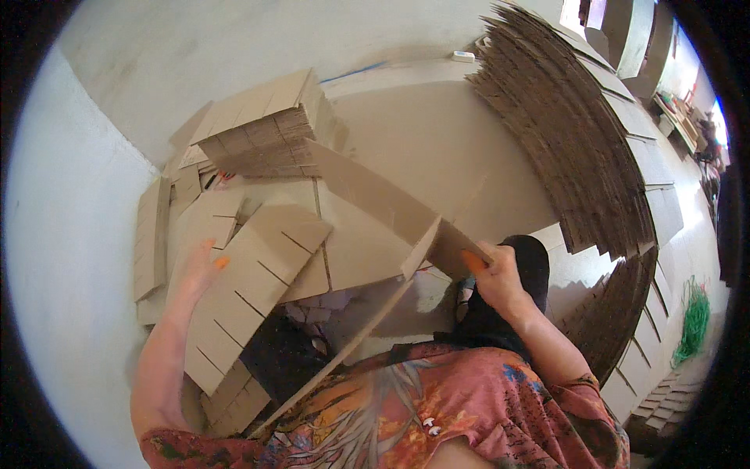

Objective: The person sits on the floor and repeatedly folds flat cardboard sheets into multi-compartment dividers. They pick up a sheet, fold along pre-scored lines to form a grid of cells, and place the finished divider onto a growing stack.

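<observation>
My right hand [500, 275], with an orange covering on the thumb tip, grips the near end of a brown cardboard strip [375, 191]. This strip slants up to the left, and its far end is beside a stack of cardboard [266, 129]. A second cardboard strip [351, 344], seen nearly edge-on, meets it near my right hand and runs down toward my lap. On the left, my left hand [195, 273] lies with orange-tipped fingers apart on loose cardboard, beside a slotted cardboard strip [258, 289]. Part of that hand's underside is hidden.
A long curved row of upright cardboard pieces [562, 133] stands to the right. Several slotted sheets [152, 238] lean at the left near a pale wall [70, 234]. Green string [692, 322] lies on the floor at far right. A small white object [463, 56] sits at the back.
</observation>
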Motion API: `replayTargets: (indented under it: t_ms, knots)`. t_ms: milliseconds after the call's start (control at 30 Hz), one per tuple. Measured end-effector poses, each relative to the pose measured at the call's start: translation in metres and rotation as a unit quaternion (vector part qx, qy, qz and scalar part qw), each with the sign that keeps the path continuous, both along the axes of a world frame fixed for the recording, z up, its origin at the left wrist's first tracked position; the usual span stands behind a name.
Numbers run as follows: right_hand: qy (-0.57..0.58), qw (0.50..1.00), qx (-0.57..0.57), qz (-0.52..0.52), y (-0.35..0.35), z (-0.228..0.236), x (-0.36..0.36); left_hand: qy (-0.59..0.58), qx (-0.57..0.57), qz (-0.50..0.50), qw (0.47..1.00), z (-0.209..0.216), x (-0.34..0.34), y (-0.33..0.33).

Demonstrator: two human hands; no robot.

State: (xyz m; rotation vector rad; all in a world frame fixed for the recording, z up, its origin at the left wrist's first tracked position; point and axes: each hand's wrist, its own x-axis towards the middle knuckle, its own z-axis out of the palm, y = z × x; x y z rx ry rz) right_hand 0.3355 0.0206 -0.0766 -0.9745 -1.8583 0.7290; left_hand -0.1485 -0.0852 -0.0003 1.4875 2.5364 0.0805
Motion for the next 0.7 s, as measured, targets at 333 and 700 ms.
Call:
replayTargets:
  t_ms: [333,700]
  knots:
    - [0.005,0.998,-0.053,0.015,-0.005,-0.016,-0.004,0.187,-0.130,-0.162,0.960,-0.075,0.092,0.037]
    - [0.119,0.991,0.029,0.049,0.002,0.005,-0.028,-0.392,0.030,-0.039,0.919,0.007,0.109,0.088]
